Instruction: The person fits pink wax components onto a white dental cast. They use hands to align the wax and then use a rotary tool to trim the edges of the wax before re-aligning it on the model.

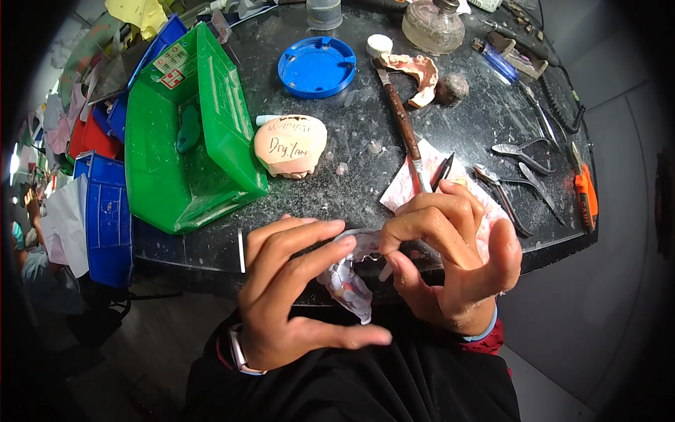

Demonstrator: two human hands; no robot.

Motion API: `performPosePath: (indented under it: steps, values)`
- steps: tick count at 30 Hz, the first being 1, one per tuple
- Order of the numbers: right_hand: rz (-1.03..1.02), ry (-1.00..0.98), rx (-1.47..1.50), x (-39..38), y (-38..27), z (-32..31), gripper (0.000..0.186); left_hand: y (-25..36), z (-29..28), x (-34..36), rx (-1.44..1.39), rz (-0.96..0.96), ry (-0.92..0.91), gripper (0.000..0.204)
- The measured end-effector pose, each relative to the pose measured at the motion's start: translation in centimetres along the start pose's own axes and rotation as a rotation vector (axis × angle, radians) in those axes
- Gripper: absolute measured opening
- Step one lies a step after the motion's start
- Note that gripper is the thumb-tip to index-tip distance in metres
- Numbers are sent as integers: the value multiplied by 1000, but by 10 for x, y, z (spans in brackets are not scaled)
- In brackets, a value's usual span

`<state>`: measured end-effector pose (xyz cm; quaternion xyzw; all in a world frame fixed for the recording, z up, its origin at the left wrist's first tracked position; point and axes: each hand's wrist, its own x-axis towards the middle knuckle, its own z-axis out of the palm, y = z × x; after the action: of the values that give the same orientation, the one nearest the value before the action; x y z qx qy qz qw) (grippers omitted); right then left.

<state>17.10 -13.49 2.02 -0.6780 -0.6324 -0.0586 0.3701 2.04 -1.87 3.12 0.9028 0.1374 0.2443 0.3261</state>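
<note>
From the left I see a green bin [184,133] on the dark worktop [351,190], a peach plaster block [290,145] just right of it. My left hand [295,295] pinches a white dental cast [348,281] at the table's near edge, fingertips clamped on its upper end. The cast's long axis runs steeply, lower end pointing down toward me. My right hand [450,260] touches its top, thumb and forefinger closed there, other fingers spread. Pliers [524,151] lie far right.

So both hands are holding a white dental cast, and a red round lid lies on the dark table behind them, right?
Not quite: the round lid is blue, not red, as the head view shows. The rest stands: both the left hand and right hand hold the white dental cast, with the dark table behind.
</note>
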Motion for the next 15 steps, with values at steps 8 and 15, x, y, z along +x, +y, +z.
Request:
performPosePath:
  steps: [8,15]
  values:
    - [-85,44,168,-3,-2,-20,61,9,5,13,-196,77,102,16]
    - [-167,320,302,-10,-6,-27,64,24,-1,17,-408,17,-64,12]
